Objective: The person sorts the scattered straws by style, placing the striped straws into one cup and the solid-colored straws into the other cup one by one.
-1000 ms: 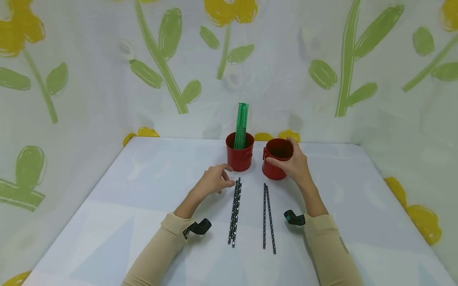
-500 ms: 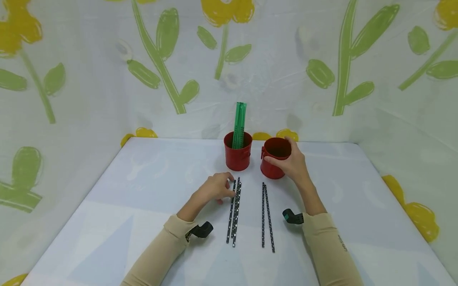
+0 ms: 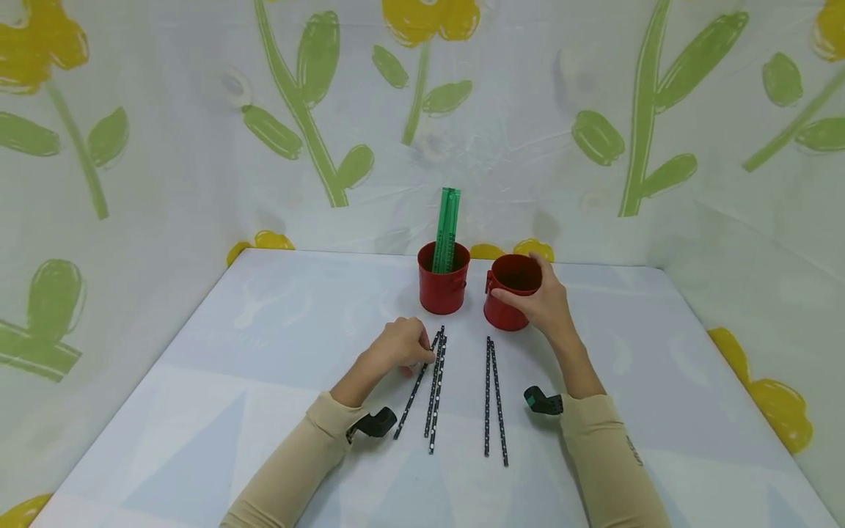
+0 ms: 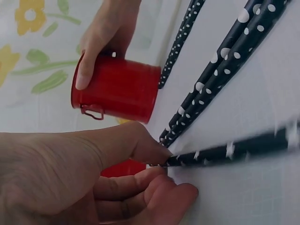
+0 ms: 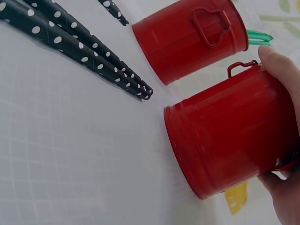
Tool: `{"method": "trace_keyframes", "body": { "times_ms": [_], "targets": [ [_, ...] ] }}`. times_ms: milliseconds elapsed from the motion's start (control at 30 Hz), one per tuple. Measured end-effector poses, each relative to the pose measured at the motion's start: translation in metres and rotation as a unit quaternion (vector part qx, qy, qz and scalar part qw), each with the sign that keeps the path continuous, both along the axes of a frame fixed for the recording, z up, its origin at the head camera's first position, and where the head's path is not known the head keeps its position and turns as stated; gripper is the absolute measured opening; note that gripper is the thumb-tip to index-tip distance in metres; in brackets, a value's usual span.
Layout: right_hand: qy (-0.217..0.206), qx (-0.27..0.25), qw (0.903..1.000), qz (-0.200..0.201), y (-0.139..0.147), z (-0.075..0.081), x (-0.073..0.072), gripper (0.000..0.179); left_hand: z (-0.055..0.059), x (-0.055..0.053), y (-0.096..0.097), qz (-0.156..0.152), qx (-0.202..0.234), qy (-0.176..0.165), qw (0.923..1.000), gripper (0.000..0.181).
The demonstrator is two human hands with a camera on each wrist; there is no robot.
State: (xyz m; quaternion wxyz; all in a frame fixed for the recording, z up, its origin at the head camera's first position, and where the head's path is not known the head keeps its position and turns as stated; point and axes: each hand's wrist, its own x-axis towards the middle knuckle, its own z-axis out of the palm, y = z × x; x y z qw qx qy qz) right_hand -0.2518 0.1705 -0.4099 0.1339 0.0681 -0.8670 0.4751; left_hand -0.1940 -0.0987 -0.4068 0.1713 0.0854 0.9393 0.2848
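In the head view my left hand (image 3: 398, 346) pinches one black straw with white dots (image 3: 411, 402) near its far end, between thumb and fingers. That straw slants away from two similar straws (image 3: 436, 396) lying beside it; in the left wrist view the pinched straw (image 4: 234, 149) is blurred. My right hand (image 3: 549, 304) grips the rim of a red bucket (image 3: 505, 314), thumb on the near side and fingers round the far side. The bucket stands upright, with no contents showing in its visible inside. Its small handle loop (image 5: 241, 67) shows in the right wrist view.
Left of the gripped bucket stands a second red bucket (image 3: 441, 295) holding green-wrapped sticks (image 3: 446, 231). Two more dotted straws (image 3: 494, 400) lie in front of the gripped bucket. A flower-printed sheet (image 3: 502, 161) rises behind the table (image 3: 277, 411).
My left hand has come down onto the leftmost straw and now pinches it. The straw's near end has swung left, away from the other two. My right hand stays on its bucket.
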Motion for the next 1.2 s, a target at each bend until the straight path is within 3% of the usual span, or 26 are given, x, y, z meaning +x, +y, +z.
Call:
{"method": "trace_keyframes", "body": {
  "times_ms": [167, 400, 633, 833, 1067, 1200],
  "targets": [
    [-0.001, 0.001, 1.0000, -0.001, 0.000, 0.000, 0.000, 0.100, 0.000, 0.001, 0.000, -0.008, -0.011, 0.015, 0.9998, 0.013],
    [-0.003, 0.003, 1.0000, 0.003, 0.001, 0.000, 0.001, 0.099, -0.002, 0.000, 0.000, -0.007, -0.014, -0.001, 0.9999, 0.017],
    [-0.003, 0.000, 1.0000, 0.003, -0.001, 0.001, 0.001, 0.096, -0.001, 0.000, -0.005, -0.020, 0.009, 0.006, 0.9997, 0.018],
    [-0.005, -0.006, 0.9999, 0.011, -0.003, -0.001, -0.001, 0.097, -0.002, -0.001, -0.010, -0.013, 0.021, 0.027, 0.9993, 0.019],
    [0.004, -0.007, 1.0000, 0.005, -0.001, -0.001, -0.001, 0.096, -0.001, -0.006, -0.009, -0.012, 0.076, 0.050, 0.9958, 0.012],
    [0.005, -0.005, 1.0000, 0.004, 0.001, -0.001, -0.001, 0.096, 0.000, -0.009, -0.007, -0.010, 0.123, 0.048, 0.9912, 0.024]
  ]
}}
